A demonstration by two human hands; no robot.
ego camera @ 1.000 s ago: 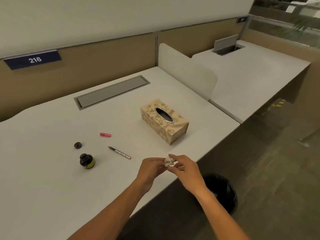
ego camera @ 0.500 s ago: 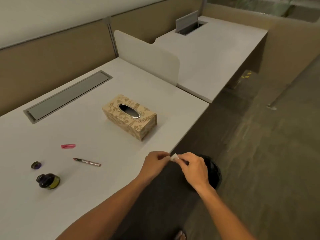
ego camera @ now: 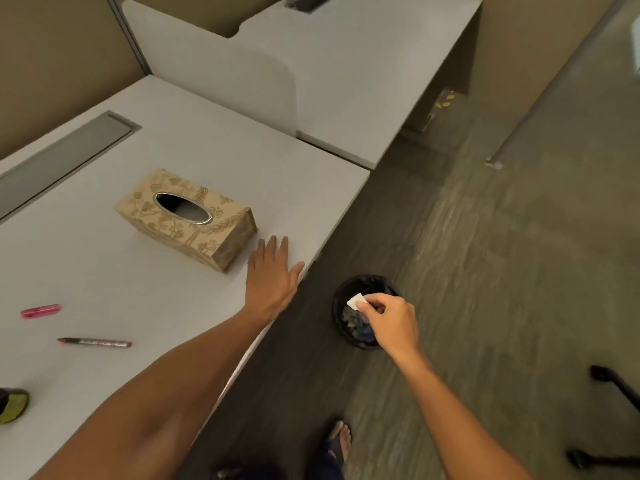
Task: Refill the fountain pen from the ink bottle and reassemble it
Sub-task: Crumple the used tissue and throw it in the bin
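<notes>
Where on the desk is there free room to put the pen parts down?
Bare desk lies between the tissue box and the grey slot, and also between the pen and the box. It is tighter at the left, around the pink cap, the pen and the ink bottle.

Left hand [ego camera: 272,277] laid flat, fingers [ego camera: 273,245] extended; right hand [ego camera: 389,315] reached forward, fingertips pinched together.

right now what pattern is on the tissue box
Tan tissue box with a darker leaf-and-flower print, plus a silver-rimmed oval opening on top; the head view shows it.
</notes>
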